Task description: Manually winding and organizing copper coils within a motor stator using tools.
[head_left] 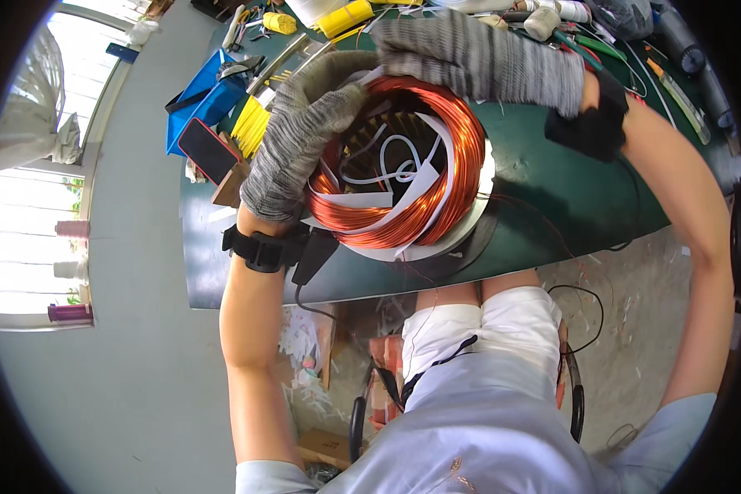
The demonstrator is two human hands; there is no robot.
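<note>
A motor stator with a thick ring of copper winding [463, 136] stands near the table's front edge. White insulating paper [354, 199] lines the ring, and loops of white sleeving [399, 170] lie in its hollow. My left hand [292, 136], in a grey knitted glove, curls round the ring's left far side, with the thumb over the inner edge. My right hand [469, 59], gloved alike, reaches across the far rim with its fingers together against the winding. Its fingertips come close to the left hand's fingers and are slightly blurred. Thin copper leads [535, 210] trail off to the right.
A phone [209, 151] leans on a wooden stand at the left, near a blue tray [191, 105] and yellow sleeving strips [252, 123]. Tools and spools crowd the far edge. A box cutter [679, 100] lies at the right. Dark cables hang by the table's front edge.
</note>
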